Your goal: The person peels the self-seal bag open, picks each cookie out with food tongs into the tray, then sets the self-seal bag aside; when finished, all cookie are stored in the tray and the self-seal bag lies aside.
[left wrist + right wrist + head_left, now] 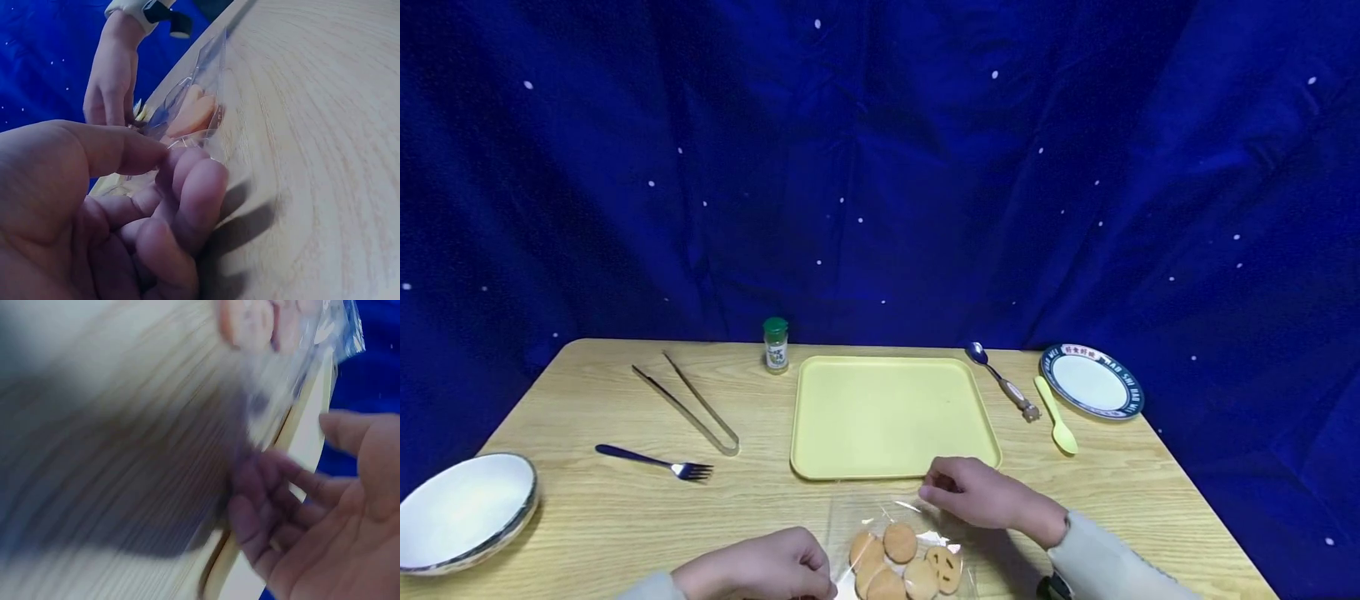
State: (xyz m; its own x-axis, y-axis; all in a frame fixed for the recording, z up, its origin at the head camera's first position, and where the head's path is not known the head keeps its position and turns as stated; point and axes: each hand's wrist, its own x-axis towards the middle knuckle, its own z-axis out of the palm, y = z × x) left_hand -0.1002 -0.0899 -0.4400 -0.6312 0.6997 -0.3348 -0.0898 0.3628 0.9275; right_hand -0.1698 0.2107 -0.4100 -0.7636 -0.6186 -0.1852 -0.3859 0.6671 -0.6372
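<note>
A clear plastic bag [880, 512] of round, light-brown cookies [900, 542] lies at the near middle of the table, just in front of the yellow tray [895, 477]. My left hand [767, 567] pinches the bag's left edge between thumb and forefinger, as the left wrist view shows. By the bag's far right corner is my right hand [977, 493], at the tray's near edge. Its thumb [350, 430] stands apart from its bent fingers [250, 487] in the blurred right wrist view. Whether those fingers touch the bag is unclear.
A white bowl [463, 508], a fork [655, 462] and metal tongs [688, 408] lie on the left. A green-capped seasoning bottle [776, 346] stands behind. To the right are a metal spoon [1000, 379], a yellow spoon [1056, 414] and a blue-rimmed plate [1090, 379].
</note>
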